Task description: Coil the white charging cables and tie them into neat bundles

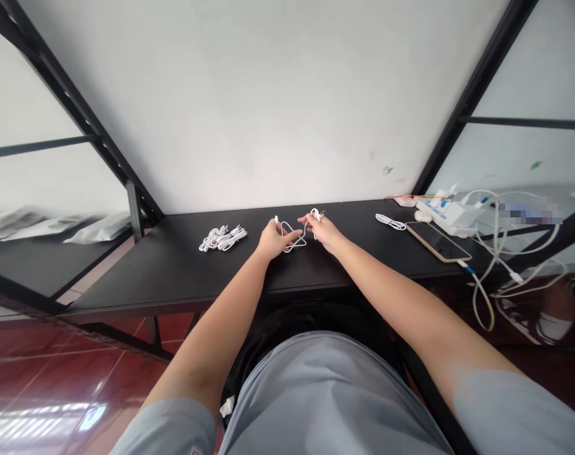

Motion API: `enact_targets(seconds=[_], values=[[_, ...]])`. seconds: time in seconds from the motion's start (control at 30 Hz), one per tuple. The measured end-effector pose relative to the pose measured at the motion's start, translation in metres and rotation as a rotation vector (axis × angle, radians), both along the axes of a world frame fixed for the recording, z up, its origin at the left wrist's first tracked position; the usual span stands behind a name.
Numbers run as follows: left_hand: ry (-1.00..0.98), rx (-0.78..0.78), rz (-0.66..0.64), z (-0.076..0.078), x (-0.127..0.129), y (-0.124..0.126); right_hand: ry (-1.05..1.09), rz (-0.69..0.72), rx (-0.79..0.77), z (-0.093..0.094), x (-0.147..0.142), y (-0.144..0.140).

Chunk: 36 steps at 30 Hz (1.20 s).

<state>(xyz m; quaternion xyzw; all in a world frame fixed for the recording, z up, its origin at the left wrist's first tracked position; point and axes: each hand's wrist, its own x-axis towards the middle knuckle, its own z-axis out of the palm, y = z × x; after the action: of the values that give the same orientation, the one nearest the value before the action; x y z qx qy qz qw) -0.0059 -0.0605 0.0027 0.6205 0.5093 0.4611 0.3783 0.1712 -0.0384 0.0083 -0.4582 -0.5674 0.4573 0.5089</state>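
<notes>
A white cable (pixel 294 248) runs in loose loops between my two hands, just above the black shelf top (pixel 174 265). My left hand (pixel 272 240) is closed on one part of it, with a white plug end (pixel 277 218) sticking up by the fingers. On the other side, my right hand (pixel 326 231) grips a gathered part of the same cable, and a loop rises over the fingers. Left of my hands lies a pile of coiled white cables (pixel 222 238). To the right rests a single bundled white cable (pixel 390 222).
A phone (pixel 439 242) lies on the right with a charging lead (pixel 477 291) hanging over the edge. Behind it stand a white power strip with chargers (pixel 458 215) and tangled wires. Black metal posts (pixel 140 212) flank the shelf. Plastic bags (pixel 100 229) lie on the left shelf.
</notes>
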Motion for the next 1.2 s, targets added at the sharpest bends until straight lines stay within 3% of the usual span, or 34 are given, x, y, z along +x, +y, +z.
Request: enact_targets(seconds=[0.2, 0.33, 0.5, 0.67, 0.9, 1.1, 1.2], values=[[0.022, -0.018, -0.167, 0.001, -0.001, -0.001, 0.215, -0.184, -0.113, 0.015, 0.012, 0.002], [0.085, 0.018, -0.300, 0.002, -0.003, 0.000, 0.206, -0.270, -0.101, 0.027, 0.025, 0.003], [0.143, 0.080, -0.200, -0.003, -0.003, 0.004, 0.131, -0.318, -0.063, 0.031, 0.037, 0.008], [0.091, 0.096, -0.183, -0.004, -0.005, 0.007, 0.029, -0.193, -0.164, 0.022, 0.038, 0.005], [-0.232, -0.097, -0.215, 0.002, -0.005, 0.011, -0.045, 0.103, -0.240, 0.006, 0.027, -0.010], [-0.463, -0.126, -0.162, 0.009, -0.006, 0.008, -0.076, 0.118, -0.225, 0.008, 0.029, -0.017], [-0.547, -0.121, -0.120, 0.012, -0.006, 0.006, -0.055, 0.205, -0.213, 0.008, 0.034, -0.020]])
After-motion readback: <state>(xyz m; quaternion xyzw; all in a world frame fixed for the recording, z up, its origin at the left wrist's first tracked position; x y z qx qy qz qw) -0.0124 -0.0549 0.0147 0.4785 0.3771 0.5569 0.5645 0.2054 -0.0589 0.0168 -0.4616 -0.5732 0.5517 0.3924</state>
